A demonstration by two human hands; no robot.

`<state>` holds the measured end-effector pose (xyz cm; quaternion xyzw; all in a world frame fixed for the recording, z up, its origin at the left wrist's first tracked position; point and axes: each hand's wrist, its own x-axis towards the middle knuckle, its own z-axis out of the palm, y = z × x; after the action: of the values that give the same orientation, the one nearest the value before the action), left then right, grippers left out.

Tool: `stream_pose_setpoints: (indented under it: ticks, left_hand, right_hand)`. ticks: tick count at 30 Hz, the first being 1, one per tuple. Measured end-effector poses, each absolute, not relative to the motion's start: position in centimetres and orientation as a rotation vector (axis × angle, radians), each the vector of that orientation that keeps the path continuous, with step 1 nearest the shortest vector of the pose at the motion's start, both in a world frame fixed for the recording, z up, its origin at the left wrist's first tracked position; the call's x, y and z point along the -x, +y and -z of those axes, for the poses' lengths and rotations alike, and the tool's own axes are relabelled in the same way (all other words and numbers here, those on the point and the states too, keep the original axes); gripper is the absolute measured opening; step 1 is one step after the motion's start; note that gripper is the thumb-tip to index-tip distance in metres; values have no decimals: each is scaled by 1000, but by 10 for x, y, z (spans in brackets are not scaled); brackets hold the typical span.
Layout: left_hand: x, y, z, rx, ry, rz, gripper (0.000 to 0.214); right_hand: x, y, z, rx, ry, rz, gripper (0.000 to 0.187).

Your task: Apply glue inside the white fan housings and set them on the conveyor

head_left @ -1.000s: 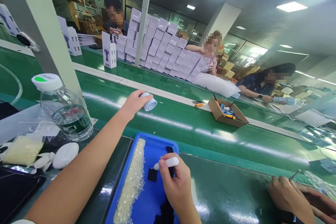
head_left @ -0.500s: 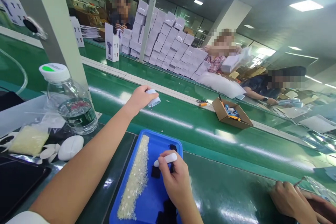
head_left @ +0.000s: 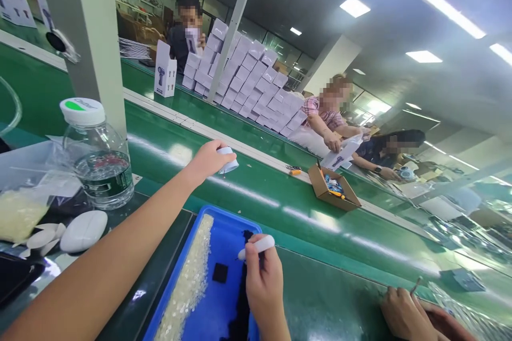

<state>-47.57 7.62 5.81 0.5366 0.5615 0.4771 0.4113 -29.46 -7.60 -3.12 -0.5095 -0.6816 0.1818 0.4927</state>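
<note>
the left arm reached forward, stretched out across the green surface (head_left: 200,208), with the left hand (head_left: 208,162) at its far end, above and beyond the blue tray. its fingers were closed around a pale blue curved piece (head_left: 229,161), one end of which showed past the thumb. the right hand (head_left: 266,282) was bent over the right side of the tray, thumb and fingers pinched on a white pen-like tool (head_left: 258,246). the tool slanted, its narrow tip pointing left and down; whether the tip touched anything could not be told.

the blue tray (head_left: 226,242) held a long bank of small translucent pieces (head_left: 190,282) along its left side, a lone black square (head_left: 220,272) near the middle and a dark strip of black pieces (head_left: 241,301) on the right, partly behind the hand. farther off, an open cardboard box (head_left: 347,203) contained blue and orange items. a capped bottle (head_left: 106,170), partly filled with clear liquid, stood left of the arm.
</note>
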Motion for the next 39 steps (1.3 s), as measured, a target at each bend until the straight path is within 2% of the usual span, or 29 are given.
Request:
stream_pose_setpoints:
  ticks: [7, 11, 13, 17, 25, 39]
  left_hand:
    - [472, 78, -51, -1328, 1321, -1202, 27]
    - [465, 80, -46, -1227, 1210, -1089, 36]
    - [459, 79, -44, -1201, 1178, -1029, 38]
    - [447, 73, -42, -1161, 1127, -938, 42]
    - [429, 63, -42, -1295, 1060, -816, 43]
    - [424, 58, -43, -1467, 1105, -826, 37]
  right_hand:
    - [305, -82, 27, 1209, -1849, -641, 12]
    - [309, -83, 31, 1046, -1662, -531, 3]
    - [307, -81, 37, 1013, -1449, -488, 6]
    - [301, -76, 40, 1057, -1144, -617, 17]
    - [297, -73, 23, 1145, -1117, -677, 24]
    - [295, -70, 25, 1203, -1087, -708, 29]
